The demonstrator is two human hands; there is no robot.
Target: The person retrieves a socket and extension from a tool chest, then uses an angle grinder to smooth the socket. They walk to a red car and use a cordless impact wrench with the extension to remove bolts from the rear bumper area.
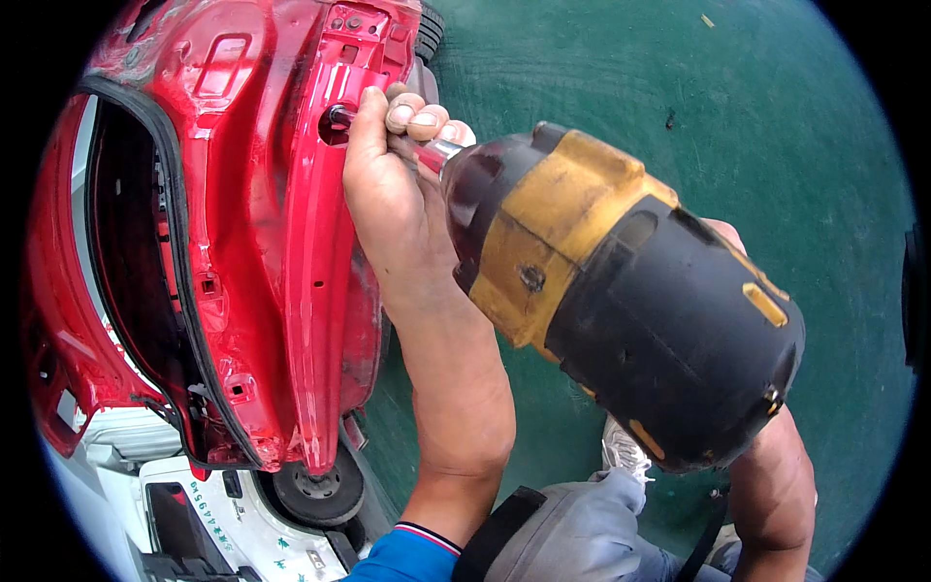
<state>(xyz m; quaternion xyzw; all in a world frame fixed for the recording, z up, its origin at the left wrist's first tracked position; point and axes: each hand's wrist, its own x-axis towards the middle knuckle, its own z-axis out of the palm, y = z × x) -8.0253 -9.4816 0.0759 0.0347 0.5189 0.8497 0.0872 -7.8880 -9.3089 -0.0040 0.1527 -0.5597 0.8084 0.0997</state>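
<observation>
A large black and yellow power impact wrench (621, 301) fills the middle right, its nose pointing up and left. My right hand (723, 231) is behind the wrench and grips it from below; most of its fingers are hidden by the tool body. From the nose a metal extension shaft (444, 153) runs to a round hole (334, 124) in a red car-body crossmember (315, 291). My left hand (383, 184) is closed around this shaft just outside the hole, thumb against the red panel. Whatever the shaft's tip meets inside the hole cannot be seen.
The stripped red car body (247, 194) stands at the left, with a black rubber seal (179, 213) around its opening. A white vehicle panel (242, 514) and a wheel (318, 493) show lower left. Green floor (776, 116) spreads right; my shoe (624, 448) is below the wrench.
</observation>
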